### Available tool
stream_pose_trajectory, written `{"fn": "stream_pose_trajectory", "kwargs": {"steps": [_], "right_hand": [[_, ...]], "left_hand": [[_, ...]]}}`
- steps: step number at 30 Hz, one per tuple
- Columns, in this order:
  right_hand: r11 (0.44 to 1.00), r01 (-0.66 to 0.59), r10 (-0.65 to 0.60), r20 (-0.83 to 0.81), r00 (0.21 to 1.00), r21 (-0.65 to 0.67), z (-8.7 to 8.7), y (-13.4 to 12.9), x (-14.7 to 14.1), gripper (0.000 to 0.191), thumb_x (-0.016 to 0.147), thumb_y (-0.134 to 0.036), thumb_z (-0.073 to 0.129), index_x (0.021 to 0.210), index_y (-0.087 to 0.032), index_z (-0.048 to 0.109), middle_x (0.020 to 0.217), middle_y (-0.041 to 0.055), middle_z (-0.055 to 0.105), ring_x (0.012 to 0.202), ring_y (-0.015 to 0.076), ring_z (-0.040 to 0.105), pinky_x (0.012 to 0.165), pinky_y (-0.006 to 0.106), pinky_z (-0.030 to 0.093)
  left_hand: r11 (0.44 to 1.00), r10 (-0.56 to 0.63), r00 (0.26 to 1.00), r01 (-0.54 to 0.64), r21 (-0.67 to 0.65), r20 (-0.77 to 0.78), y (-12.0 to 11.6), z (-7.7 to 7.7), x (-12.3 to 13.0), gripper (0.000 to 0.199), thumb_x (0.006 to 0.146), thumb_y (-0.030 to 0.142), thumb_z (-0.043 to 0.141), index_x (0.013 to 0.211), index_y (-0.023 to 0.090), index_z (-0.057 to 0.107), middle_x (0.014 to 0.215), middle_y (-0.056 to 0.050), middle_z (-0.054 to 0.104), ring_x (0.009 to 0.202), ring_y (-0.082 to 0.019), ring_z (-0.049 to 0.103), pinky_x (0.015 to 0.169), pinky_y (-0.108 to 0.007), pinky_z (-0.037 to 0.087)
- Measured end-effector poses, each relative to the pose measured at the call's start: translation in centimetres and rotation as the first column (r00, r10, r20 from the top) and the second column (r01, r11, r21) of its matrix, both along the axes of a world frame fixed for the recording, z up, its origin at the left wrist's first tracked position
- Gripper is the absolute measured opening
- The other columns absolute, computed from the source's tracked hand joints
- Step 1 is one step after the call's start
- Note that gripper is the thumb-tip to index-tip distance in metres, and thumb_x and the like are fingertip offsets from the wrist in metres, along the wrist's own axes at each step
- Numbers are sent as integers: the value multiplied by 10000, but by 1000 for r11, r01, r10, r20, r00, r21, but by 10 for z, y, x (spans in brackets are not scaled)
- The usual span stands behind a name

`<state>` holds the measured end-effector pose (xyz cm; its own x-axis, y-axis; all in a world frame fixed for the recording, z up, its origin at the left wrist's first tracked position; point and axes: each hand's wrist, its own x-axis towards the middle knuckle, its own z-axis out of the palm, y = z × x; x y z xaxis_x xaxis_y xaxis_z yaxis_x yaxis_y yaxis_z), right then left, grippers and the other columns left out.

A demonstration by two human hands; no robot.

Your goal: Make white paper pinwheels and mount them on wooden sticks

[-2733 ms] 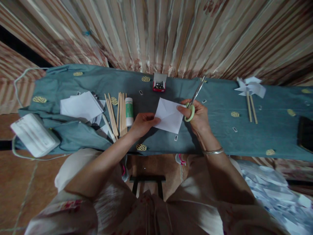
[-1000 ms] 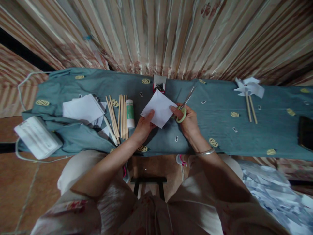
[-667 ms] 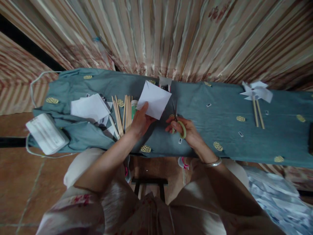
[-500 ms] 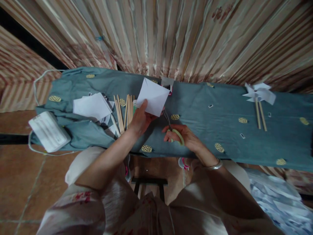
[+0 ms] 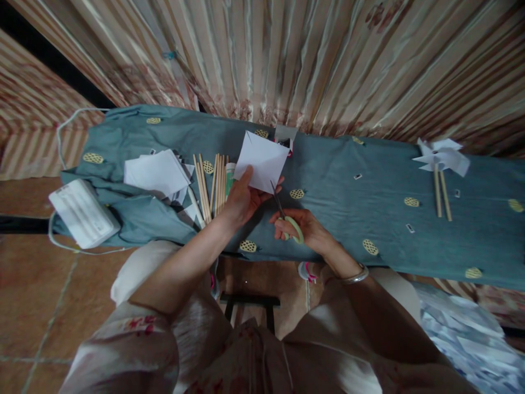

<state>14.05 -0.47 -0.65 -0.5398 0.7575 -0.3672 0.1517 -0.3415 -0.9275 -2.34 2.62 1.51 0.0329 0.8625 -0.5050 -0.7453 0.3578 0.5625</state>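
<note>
A white square of paper (image 5: 261, 161) is pinched in my left hand (image 5: 243, 200), thumb on top and fingers beneath. Faint fold lines cross the sheet, and a slit shows at its far corner. My right hand (image 5: 303, 227) grips scissors (image 5: 293, 230) with pale green handles. Their dark blades point away from me and reach the sheet's near corner, one blade lying over it. Left of my left hand are several wooden sticks (image 5: 203, 183) and a green and white tube (image 5: 230, 178), partly hidden by the paper and hand.
A pile of white paper (image 5: 158, 174) lies on the green patterned cloth (image 5: 328, 164). At the left edge sits a white box with a cord (image 5: 84, 213). Paper pinwheels (image 5: 443, 156) on sticks rest at the right. A small red and black box (image 5: 285, 144) stands behind the paper.
The scissors have swung from beside the paper onto its near corner, their blades turning left. My left hand still holds the sheet. The whole view has shifted slightly.
</note>
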Motion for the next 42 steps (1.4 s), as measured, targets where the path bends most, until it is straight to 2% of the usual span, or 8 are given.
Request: {"fn": "stream_pose_trajectory", "kwargs": {"steps": [9, 17, 23, 28, 34, 39, 42], "right_hand": [[999, -1, 0, 8, 1000, 36, -5, 0, 0, 494, 692, -671, 744, 778, -189, 678, 582, -16, 646, 510, 99, 554, 499, 238, 461], [1000, 16, -16, 9, 1000, -1, -6, 1, 0, 471, 677, -635, 775, 793, -188, 680, 578, -21, 641, 515, 104, 558, 508, 241, 466], [999, 38, -38, 19, 999, -13, -3, -1, -1, 519, 634, -681, 779, 770, -190, 674, 562, -28, 635, 503, 97, 544, 507, 236, 461], [998, 58, -58, 22, 998, -25, -1, -2, -4, 520, 603, -674, 803, 752, -193, 676, 548, -29, 627, 497, 98, 533, 495, 234, 444], [997, 67, -67, 9, 998, -27, -6, -3, -3, 518, 624, -673, 789, 772, -189, 677, 553, -27, 623, 497, 98, 534, 490, 232, 432], [997, 60, -61, 1, 998, -45, -8, -3, -4, 483, 615, -616, 822, 765, -182, 671, 550, -35, 606, 498, 92, 519, 500, 230, 424], [996, 68, -68, -6, 998, -56, -9, -3, -4, 477, 610, -598, 831, 765, -177, 669, 549, -35, 602, 498, 91, 514, 501, 231, 416]], "left_hand": [[1000, -4, 1000, 4, 11, -4, -2, 1, 2, 366, 1029, 308, 391, 1328, 173, 553, 951, -89, 780, 963, -225, 753, 855, -355, 611], [1000, -22, 999, 22, -5, -34, -3, 2, 2, 373, 1043, 314, 355, 1311, 159, 564, 936, -85, 777, 881, -207, 764, 818, -329, 609], [1000, -13, 1000, 13, -16, 19, -4, 2, 2, 377, 1031, 319, 396, 1352, 183, 540, 916, -78, 782, 854, -208, 766, 791, -326, 616], [1000, -11, 997, 11, -4, 70, -5, 0, 1, 389, 1007, 343, 460, 1372, 220, 513, 958, -77, 785, 909, -232, 762, 797, -351, 624], [1000, -3, 1000, 3, -6, -9, -4, 0, 2, 353, 1024, 329, 415, 1311, 186, 563, 972, -97, 781, 954, -235, 755, 821, -343, 613], [1000, 4, 1000, -3, -21, 18, -4, 0, 2, 375, 1010, 343, 449, 1355, 223, 535, 1009, -88, 779, 980, -235, 750, 833, -351, 620], [1000, 14, 1000, -14, -5, 4, -4, 0, 2, 363, 1018, 328, 429, 1344, 209, 537, 1024, -89, 774, 987, -232, 748, 851, -356, 619]]}}
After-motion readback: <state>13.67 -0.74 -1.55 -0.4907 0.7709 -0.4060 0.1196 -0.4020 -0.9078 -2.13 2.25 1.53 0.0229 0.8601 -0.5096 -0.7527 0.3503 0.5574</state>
